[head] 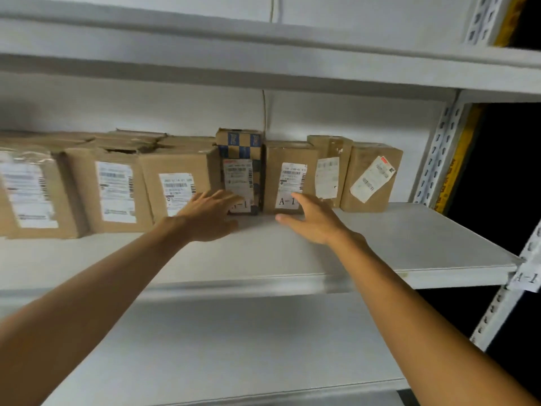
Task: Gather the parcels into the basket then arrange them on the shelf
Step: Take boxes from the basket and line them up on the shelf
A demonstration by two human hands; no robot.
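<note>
A row of brown cardboard parcels (117, 186) stood upright along the back of a white metal shelf (409, 238), their white printed labels facing forward. Near the middle of the row, a taller blue-and-white checked carton (238, 148) stood against a plain brown box labelled "A-1" (288, 177).

The left hand (209, 219) was spread wide, fingers straight, with its fingertips on the lower front of the checked carton. The right hand (314, 222) was also opened flat, holding nothing. Its fingers reached to the base of the "A-1" box; whether they touched it could not be told.

Further right, a narrow brown box (329, 171) and a squat brown box with a crooked label (371, 180) ended the row. A perforated white upright (439, 159) stood at the shelf's right end, and a paper tag marked "A-1" (525, 278) hung at the front corner. A lower white board (234, 347) lay beneath.
</note>
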